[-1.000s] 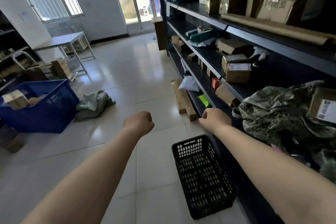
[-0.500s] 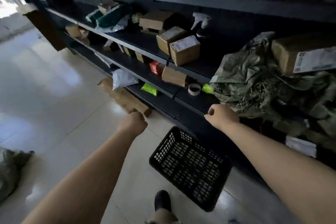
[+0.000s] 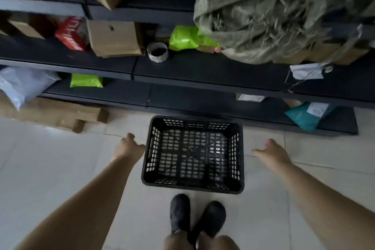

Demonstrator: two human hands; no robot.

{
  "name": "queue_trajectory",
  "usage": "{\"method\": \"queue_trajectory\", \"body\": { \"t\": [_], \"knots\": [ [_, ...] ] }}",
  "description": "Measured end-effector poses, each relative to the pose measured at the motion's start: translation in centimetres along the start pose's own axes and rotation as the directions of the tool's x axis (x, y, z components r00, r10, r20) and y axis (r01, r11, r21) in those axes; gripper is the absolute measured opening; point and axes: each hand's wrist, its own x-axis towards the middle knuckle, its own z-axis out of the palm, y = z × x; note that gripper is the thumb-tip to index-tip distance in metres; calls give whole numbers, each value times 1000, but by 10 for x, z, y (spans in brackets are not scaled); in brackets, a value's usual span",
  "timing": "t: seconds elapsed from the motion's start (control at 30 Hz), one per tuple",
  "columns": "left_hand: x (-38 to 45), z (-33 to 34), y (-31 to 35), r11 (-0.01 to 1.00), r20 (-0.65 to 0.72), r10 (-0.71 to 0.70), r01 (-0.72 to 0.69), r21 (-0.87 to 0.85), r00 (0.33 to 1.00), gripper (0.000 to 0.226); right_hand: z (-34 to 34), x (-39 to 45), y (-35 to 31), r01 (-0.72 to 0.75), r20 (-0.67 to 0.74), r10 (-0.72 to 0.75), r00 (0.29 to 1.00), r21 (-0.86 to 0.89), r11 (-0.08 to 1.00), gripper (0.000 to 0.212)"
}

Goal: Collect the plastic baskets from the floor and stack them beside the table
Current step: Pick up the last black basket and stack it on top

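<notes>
An empty black plastic basket [image 3: 192,154] with perforated walls sits upright on the pale tiled floor, right in front of the dark shelving. My left hand [image 3: 128,146] hovers at the basket's left rim, fingers apart, and may just touch it. My right hand [image 3: 272,153] is open a short way off the right rim, not touching. Neither hand holds anything. My two dark shoes [image 3: 196,215] stand just behind the basket.
Dark metal shelves [image 3: 182,71] run across the view, loaded with cardboard boxes, a tape roll [image 3: 157,51], green packets and a big camouflage bundle [image 3: 280,12]. Flat cardboard [image 3: 60,113] lies on the floor to the left. A teal parcel [image 3: 306,116] sits on the lowest shelf, right.
The view has swung from the room down onto the basket, now square before my feet. Both fists have uncurled and dropped to either side of the basket.
</notes>
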Motion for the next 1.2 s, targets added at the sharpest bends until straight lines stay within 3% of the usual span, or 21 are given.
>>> {"method": "queue_trajectory", "body": {
  "t": [0.13,0.3,0.43,0.53,0.6,0.77,0.93,1.03,1.2],
  "knots": [
    [74,108,-38,994,64,-74,68,84,995,62,99,82,28,-76,39,74,997,53,996,65],
    [166,203,-63,988,-27,-149,150,44,988,69,194,186,60,-147,-10,153,988,221,964,83],
    [227,240,-72,988,-60,-152,151,-17,987,79,227,240,79,-129,-81,182,980,437,890,68],
    [238,238,-69,975,-83,-148,132,-179,985,64,230,256,90,-121,-55,191,980,599,792,43],
    [226,229,-68,964,-92,-141,115,-238,986,50,220,249,95,-100,-43,165,985,636,765,20],
    [147,177,-51,946,-75,-54,27,-323,996,37,155,175,114,-102,-48,187,981,693,714,30],
    [12,80,-9,945,-30,67,-73,-318,997,28,46,35,146,-149,-47,278,960,751,644,45],
    [-62,28,13,960,6,144,-138,-243,990,24,-8,-52,171,-138,-106,359,927,795,591,41],
    [-143,0,60,952,54,225,-207,-226,973,20,-63,-145,233,-69,-270,432,861,778,624,43]
  ]
}}
